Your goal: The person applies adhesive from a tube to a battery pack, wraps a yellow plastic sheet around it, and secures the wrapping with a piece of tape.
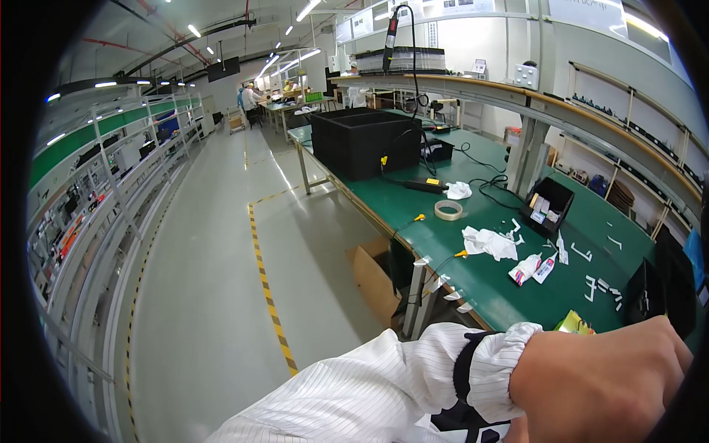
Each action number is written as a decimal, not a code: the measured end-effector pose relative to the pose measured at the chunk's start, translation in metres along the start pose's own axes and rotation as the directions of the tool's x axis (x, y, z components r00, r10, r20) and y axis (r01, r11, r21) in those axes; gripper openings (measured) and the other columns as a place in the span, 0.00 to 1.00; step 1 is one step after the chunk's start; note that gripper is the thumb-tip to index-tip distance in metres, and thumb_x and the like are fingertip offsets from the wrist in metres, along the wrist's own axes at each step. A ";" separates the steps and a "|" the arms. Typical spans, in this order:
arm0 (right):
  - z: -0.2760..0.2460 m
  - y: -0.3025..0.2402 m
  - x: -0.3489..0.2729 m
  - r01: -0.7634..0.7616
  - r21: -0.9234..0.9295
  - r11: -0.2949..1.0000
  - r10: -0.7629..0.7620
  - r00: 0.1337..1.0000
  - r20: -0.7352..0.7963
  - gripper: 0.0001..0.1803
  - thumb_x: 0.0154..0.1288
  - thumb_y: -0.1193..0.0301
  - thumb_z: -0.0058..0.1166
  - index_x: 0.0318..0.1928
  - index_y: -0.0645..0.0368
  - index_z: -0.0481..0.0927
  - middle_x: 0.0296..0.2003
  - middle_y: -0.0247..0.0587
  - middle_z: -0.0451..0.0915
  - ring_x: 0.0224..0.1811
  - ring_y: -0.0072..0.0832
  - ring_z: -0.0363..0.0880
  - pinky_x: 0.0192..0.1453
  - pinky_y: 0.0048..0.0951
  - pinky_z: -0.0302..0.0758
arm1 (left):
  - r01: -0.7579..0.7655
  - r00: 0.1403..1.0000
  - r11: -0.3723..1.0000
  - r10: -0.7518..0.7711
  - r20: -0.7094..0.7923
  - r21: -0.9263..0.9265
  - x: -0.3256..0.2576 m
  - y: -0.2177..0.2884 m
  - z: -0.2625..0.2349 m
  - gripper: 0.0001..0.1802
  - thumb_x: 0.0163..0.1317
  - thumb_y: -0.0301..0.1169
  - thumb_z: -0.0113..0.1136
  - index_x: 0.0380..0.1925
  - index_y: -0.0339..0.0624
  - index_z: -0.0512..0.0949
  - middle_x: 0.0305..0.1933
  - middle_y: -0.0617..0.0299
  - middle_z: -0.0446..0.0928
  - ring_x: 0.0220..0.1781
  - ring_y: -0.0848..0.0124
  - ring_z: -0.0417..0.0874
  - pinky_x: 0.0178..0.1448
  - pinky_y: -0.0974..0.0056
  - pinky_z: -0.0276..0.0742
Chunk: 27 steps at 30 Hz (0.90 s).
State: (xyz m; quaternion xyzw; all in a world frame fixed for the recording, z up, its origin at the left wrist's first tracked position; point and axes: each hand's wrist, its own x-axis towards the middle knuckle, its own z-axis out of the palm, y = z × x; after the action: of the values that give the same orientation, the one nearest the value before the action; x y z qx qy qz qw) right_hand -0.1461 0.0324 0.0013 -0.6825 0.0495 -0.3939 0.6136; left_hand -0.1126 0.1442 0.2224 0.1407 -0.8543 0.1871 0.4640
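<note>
Left hand: one, the left hand [617, 376], back toward the camera, fingers bent out of sight at the right rim; how far open it is, and whether it has hold of anything, I cannot tell.
Right hand: cannot be made out.
Sleeve: one white pinstriped sleeve [384, 380], with one black band [463, 367] near the cuff.
Nearest the hand: one yellow-green packet [572, 323], on the green workbench [473, 284] just beyond the wrist; one black bin [645, 290] beyond the knuckles.
White plastic pieces: at least six white plastic pieces [590, 289], small, some angled, scattered left of that bin.
Tubes: two printed tubes [525, 270] side by side, white with red and blue print, too small to read.
Tape: one tape roll [439, 215], lying flat.
Tissues: two white tissues [489, 243], one spread, one crumpled.
Clips: three yellow clips [419, 218] along the left side of the bench.
Containers: one large black box [365, 151]; one open black tray [561, 196] with small packets inside.
Label: one yellow label [433, 181] on a black handheld tool [418, 186]; its marks are illegible.
</note>
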 end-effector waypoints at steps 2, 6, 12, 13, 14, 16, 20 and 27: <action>-0.001 -0.001 -0.002 -0.004 -0.005 1.000 0.004 1.000 -0.005 0.06 0.60 0.78 0.63 0.37 0.61 0.79 0.31 0.33 0.80 0.31 0.16 0.77 0.37 0.18 0.73 | -0.006 1.000 1.000 0.006 -0.004 -0.018 0.000 -0.002 -0.001 0.09 0.70 0.26 0.55 0.47 0.36 0.80 0.36 0.56 0.80 0.31 0.64 0.76 0.34 0.66 0.77; 0.010 -0.005 0.002 0.008 0.006 1.000 -0.008 1.000 0.016 0.06 0.60 0.78 0.63 0.36 0.61 0.79 0.31 0.33 0.80 0.31 0.16 0.77 0.37 0.18 0.73 | -0.017 1.000 1.000 0.017 0.008 -0.018 0.001 -0.004 -0.003 0.09 0.70 0.25 0.55 0.47 0.35 0.80 0.35 0.56 0.80 0.31 0.65 0.76 0.34 0.66 0.76; 0.023 -0.015 0.018 0.059 0.008 0.998 -0.059 0.997 0.047 0.05 0.60 0.78 0.63 0.36 0.61 0.80 0.31 0.33 0.80 0.31 0.16 0.77 0.37 0.18 0.74 | -0.070 0.997 0.998 0.070 0.029 -0.009 0.002 0.004 -0.005 0.10 0.70 0.25 0.55 0.47 0.34 0.80 0.35 0.57 0.80 0.30 0.66 0.76 0.34 0.67 0.76; 0.024 -0.016 0.017 0.061 0.007 0.998 -0.061 0.997 0.050 0.05 0.60 0.78 0.63 0.36 0.61 0.80 0.31 0.33 0.80 0.31 0.16 0.77 0.37 0.18 0.74 | -0.074 0.997 0.997 0.075 0.028 -0.012 0.003 0.006 -0.008 0.10 0.70 0.25 0.55 0.47 0.34 0.80 0.35 0.57 0.80 0.30 0.66 0.76 0.33 0.67 0.76; 0.025 -0.018 0.016 0.061 0.006 0.998 -0.062 0.997 0.051 0.05 0.60 0.78 0.63 0.36 0.61 0.80 0.31 0.33 0.80 0.31 0.16 0.77 0.37 0.18 0.74 | -0.078 0.997 0.997 0.078 0.027 -0.016 0.004 0.004 -0.006 0.10 0.70 0.25 0.55 0.47 0.34 0.80 0.35 0.57 0.80 0.29 0.66 0.76 0.33 0.67 0.76; 0.025 -0.019 0.010 0.049 -0.003 0.999 -0.049 0.998 0.039 0.05 0.60 0.78 0.63 0.36 0.61 0.80 0.31 0.33 0.80 0.31 0.16 0.77 0.37 0.18 0.74 | -0.081 0.997 0.996 0.081 0.016 -0.045 0.003 0.009 -0.012 0.10 0.70 0.25 0.55 0.47 0.34 0.80 0.35 0.57 0.80 0.29 0.66 0.76 0.33 0.67 0.76; 0.032 -0.023 -0.013 -0.005 0.000 1.000 0.005 0.999 0.033 0.05 0.60 0.78 0.63 0.35 0.62 0.80 0.31 0.33 0.80 0.31 0.16 0.77 0.37 0.18 0.74 | -0.049 0.999 0.995 0.049 -0.005 -0.088 0.002 0.007 -0.006 0.10 0.70 0.24 0.55 0.47 0.33 0.80 0.35 0.57 0.81 0.28 0.67 0.76 0.33 0.68 0.75; 0.029 -0.040 -0.034 -0.041 -0.045 0.998 0.040 0.999 -0.013 0.04 0.61 0.78 0.63 0.35 0.62 0.80 0.31 0.33 0.80 0.32 0.16 0.77 0.37 0.18 0.74 | -0.084 0.996 0.980 0.075 -0.057 -0.183 0.006 0.011 0.006 0.10 0.70 0.24 0.55 0.48 0.32 0.79 0.34 0.58 0.81 0.27 0.67 0.76 0.32 0.69 0.75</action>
State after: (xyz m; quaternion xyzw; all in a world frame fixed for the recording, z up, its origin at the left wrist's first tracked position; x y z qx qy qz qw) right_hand -0.1692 0.0837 0.0220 -0.6927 0.0762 -0.3844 0.6055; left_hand -0.1249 0.1508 0.2228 0.0582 -0.8610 0.1289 0.4885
